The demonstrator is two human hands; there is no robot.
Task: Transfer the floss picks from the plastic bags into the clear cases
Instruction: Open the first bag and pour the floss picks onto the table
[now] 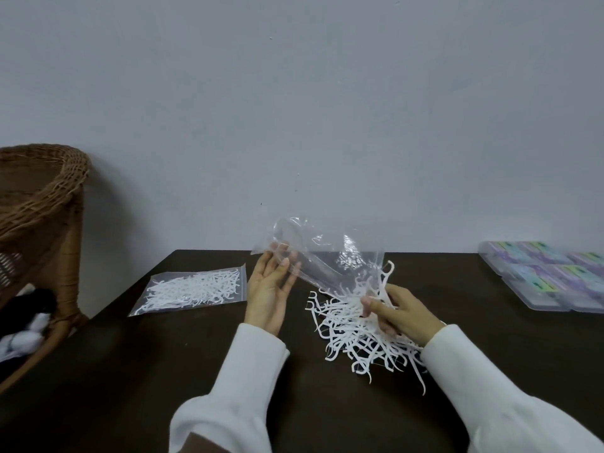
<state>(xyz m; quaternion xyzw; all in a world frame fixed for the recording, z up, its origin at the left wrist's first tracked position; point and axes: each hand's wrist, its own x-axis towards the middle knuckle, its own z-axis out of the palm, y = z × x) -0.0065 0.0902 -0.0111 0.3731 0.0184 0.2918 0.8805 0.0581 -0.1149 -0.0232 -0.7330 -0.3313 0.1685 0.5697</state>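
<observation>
A clear plastic bag is lifted above the dark table, its mouth pointing down to the right. My left hand touches the bag's upper left corner with straight fingers. My right hand pinches the bag's lower edge, right over a loose heap of white floss picks lying on the table. A few picks still hang at the bag's mouth. A second zip bag full of floss picks lies flat to the left. Several clear cases with coloured labels sit at the far right.
A wicker chair stands at the left beside the table, with black and white cloth on its seat. A plain grey wall rises behind the table's far edge. Both arms wear white sleeves.
</observation>
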